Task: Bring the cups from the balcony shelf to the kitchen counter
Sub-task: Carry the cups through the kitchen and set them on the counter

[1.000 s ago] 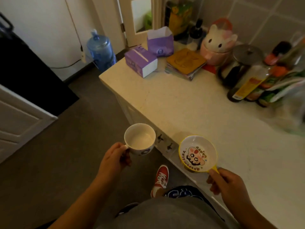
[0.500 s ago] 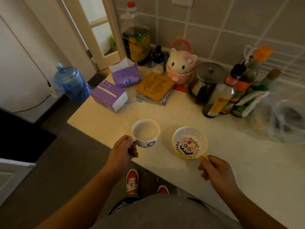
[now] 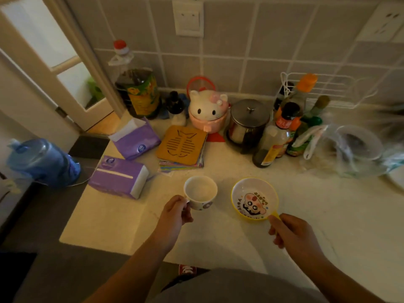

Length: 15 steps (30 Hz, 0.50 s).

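My left hand (image 3: 175,212) grips the handle of a white cup (image 3: 200,192) with dark dots on its side. The cup is upright and empty, over the pale kitchen counter (image 3: 122,224). My right hand (image 3: 290,234) holds the yellow handle of a yellow-rimmed cup (image 3: 254,199) with a cartoon face printed inside. It is to the right of the white cup, a small gap between them. Whether either cup touches the counter I cannot tell.
Two purple tissue packs (image 3: 119,176) lie left of the cups. Behind them are a stack of mats (image 3: 182,147), a cat-shaped pot (image 3: 207,111), a steel canister (image 3: 248,121), several sauce bottles (image 3: 275,138) and a plastic bag (image 3: 352,147). A blue water jug (image 3: 42,161) stands on the floor.
Both hands have carried the cups forward from the counter's edge to over its middle. My view has turned to face the tiled wall.
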Available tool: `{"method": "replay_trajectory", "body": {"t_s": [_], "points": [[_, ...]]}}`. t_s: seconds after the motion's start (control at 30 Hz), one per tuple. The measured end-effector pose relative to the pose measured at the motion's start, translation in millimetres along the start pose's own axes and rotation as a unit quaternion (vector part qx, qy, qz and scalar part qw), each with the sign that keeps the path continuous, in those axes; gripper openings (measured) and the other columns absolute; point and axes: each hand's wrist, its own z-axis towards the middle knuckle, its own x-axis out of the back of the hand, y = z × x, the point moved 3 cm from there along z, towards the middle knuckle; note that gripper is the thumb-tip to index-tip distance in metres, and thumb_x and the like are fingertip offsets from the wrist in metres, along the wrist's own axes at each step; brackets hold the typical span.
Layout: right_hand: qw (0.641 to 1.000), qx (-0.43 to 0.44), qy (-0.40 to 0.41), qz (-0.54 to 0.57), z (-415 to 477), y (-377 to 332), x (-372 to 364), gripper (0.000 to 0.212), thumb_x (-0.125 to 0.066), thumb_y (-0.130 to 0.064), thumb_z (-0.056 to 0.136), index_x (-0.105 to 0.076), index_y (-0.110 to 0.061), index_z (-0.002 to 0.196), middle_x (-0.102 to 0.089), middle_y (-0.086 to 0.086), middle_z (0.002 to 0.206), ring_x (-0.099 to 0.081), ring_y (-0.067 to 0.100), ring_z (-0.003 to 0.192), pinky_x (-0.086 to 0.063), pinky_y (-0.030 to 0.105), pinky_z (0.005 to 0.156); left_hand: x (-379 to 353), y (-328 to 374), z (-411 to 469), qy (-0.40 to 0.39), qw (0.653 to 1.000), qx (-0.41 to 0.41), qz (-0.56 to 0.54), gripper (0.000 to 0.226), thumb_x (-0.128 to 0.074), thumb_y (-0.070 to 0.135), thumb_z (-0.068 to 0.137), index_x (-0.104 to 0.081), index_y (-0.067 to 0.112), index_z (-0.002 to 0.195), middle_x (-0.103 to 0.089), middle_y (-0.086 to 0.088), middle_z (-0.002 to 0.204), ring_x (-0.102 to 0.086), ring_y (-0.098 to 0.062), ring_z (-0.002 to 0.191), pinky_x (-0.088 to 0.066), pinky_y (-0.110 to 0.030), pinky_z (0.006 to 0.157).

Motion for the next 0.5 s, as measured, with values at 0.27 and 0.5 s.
{"method": "replay_trajectory", "body": {"t_s": [0.27, 0.5], "points": [[0.998, -0.031, 0.054, 0.013, -15.1, -12.8, -11.1, 0.034, -0.061, -0.031, 0.091, -0.069, -0.011, 0.065, -0.071, 0.001, 0.06, -0.061, 0.009, 0.045, -0.051, 0.028, 0.051, 10.6, 0.3, 31.2, -0.046, 0.998, 0.016, 0.03, 0.039, -0.047, 0.017, 0.097, -0.061, 0.023, 0.06, -0.055, -0.003, 0.063, -0.052, -0.014, 0.058, -0.046, -0.031, 0.057], [0.995, -0.055, 0.087, 0.002, -24.1, -8.1, -19.8, 0.035, -0.061, -0.033, 0.091, -0.069, -0.012, 0.063, -0.07, -0.001, 0.057, -0.061, 0.008, 0.043, -0.051, 0.027, 0.049, 11.8, 10.2, 37.2, -0.094, 0.991, -0.037, 0.093, 0.026, -0.059, 0.022, 0.095, -0.066, 0.006, 0.075, -0.045, 0.001, 0.054, -0.039, -0.01, 0.05, -0.032, -0.026, 0.047]]}}
